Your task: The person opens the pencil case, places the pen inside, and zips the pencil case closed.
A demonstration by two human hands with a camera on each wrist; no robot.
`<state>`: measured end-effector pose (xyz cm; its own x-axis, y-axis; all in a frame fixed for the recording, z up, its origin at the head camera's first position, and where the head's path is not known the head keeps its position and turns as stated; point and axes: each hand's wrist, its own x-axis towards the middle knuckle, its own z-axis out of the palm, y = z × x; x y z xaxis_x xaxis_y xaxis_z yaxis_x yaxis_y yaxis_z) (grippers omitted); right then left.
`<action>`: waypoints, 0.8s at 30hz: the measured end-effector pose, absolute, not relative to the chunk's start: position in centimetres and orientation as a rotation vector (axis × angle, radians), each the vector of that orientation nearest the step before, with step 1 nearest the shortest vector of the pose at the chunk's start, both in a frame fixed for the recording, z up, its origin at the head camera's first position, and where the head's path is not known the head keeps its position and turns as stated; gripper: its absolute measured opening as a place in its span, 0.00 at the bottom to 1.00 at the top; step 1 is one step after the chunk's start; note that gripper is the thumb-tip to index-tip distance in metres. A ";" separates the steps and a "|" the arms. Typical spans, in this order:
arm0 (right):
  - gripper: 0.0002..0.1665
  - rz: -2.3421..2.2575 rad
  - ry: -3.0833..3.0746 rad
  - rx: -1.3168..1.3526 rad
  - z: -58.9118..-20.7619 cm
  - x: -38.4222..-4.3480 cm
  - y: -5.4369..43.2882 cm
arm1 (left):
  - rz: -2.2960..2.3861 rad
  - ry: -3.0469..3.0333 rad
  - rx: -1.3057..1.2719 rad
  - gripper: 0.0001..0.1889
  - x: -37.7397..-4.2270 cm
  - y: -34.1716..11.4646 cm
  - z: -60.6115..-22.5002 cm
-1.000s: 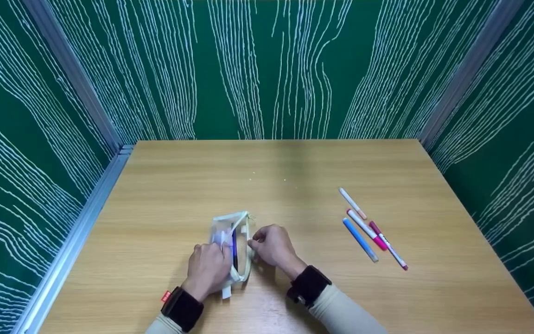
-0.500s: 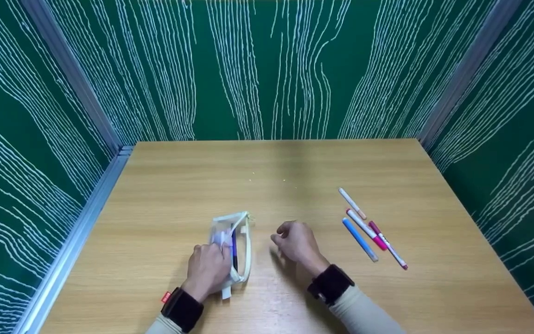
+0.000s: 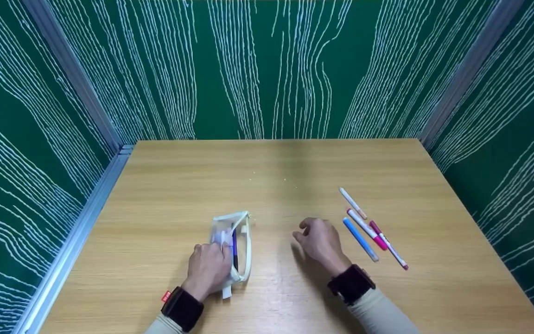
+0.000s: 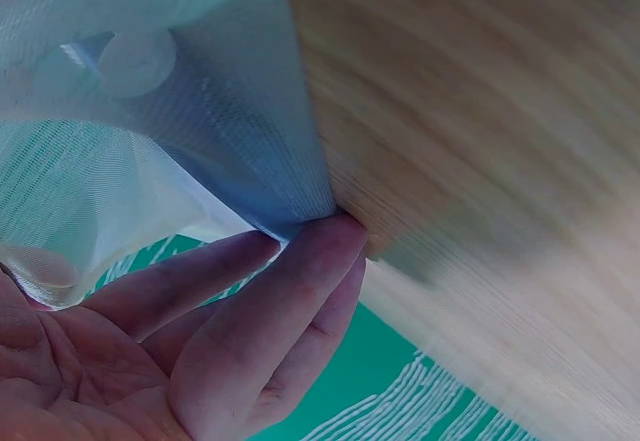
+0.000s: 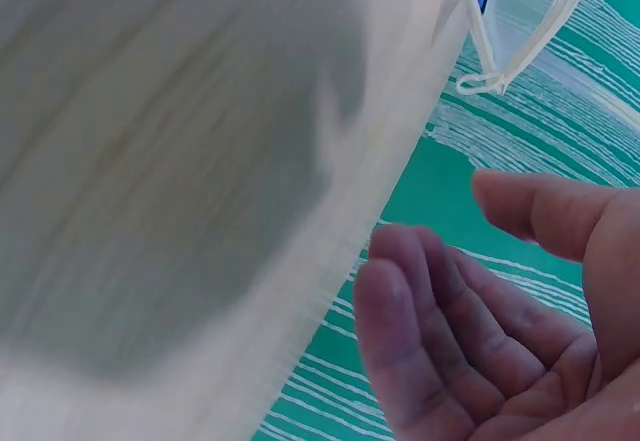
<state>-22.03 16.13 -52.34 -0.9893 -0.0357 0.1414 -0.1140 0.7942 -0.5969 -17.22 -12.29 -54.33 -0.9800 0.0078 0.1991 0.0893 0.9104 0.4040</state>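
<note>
A pale, see-through mesh pencil case (image 3: 247,250) stands on the wooden table with its zipped mouth spread wide toward the right. Pens, one of them blue-purple (image 3: 235,248), show inside. My left hand (image 3: 209,268) grips the near left side of the case; in the left wrist view its fingers (image 4: 270,321) pinch the mesh fabric (image 4: 240,111). Between the case and the loose markers, my right hand (image 3: 320,243) is held above the table. Its fingers are loosely bent and hold nothing, with thumb and fingertips apart in the right wrist view.
To the right lie a blue marker (image 3: 359,239), a white marker with a pink cap (image 3: 364,226), a dark pink-capped marker (image 3: 390,248) and a white-and-peach marker (image 3: 352,202). Green walls with white lines surround the table (image 3: 193,171).
My right hand has let go of the right edge of the case's mouth and moved right, toward the markers. The left hand and the case stay in place.
</note>
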 end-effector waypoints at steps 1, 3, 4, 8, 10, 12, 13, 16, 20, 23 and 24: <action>0.15 0.945 -2.857 0.122 -52.3 -22.0 16.4 | -0.624 -2.880 -0.074 0.25 -17.2 -12.3 -54.3; 0.16 0.901 -2.852 0.138 -52.2 -22.1 17.0 | -0.625 -2.886 -0.071 0.25 -17.3 -12.3 -54.4; 0.16 0.878 -2.848 0.148 -52.1 -22.1 17.3 | -0.628 -2.889 -0.069 0.25 -17.3 -12.4 -54.4; 0.15 0.773 -2.829 0.171 -52.1 -22.1 18.6 | -0.633 -2.912 -0.053 0.26 -17.4 -12.4 -54.3; 0.15 0.721 -2.822 0.164 -52.0 -22.1 19.3 | -0.633 -2.921 -0.051 0.26 -17.4 -12.4 -54.3; 0.15 0.681 -2.815 0.156 -51.9 -22.2 20.0 | -0.631 -2.926 -0.051 0.26 -17.4 -12.4 -54.2; 0.16 0.660 -2.815 0.151 -51.9 -22.3 20.5 | -0.630 -2.928 -0.053 0.26 -17.4 -12.4 -54.2; 0.16 0.588 -2.831 0.130 -51.6 -22.4 21.7 | -0.629 -2.932 -0.052 0.26 -17.4 -12.4 -54.2; 0.08 0.488 -2.850 0.099 -51.3 -22.6 23.5 | -0.631 -2.906 -0.061 0.25 -17.4 -12.4 -54.3; 0.09 0.424 -2.859 0.063 -51.2 -22.7 24.5 | -0.620 -2.881 -0.073 0.25 -17.4 -12.4 -54.5; 0.10 0.406 -2.870 0.041 -51.2 -22.8 24.9 | -0.618 -2.875 -0.076 0.25 -17.4 -12.4 -54.6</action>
<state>-22.77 24.87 -51.22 -0.9703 0.0061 0.2419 -0.0612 0.9610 -0.2698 -17.36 -12.36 -54.56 -0.9788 0.0084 0.2046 0.0917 0.9112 0.4016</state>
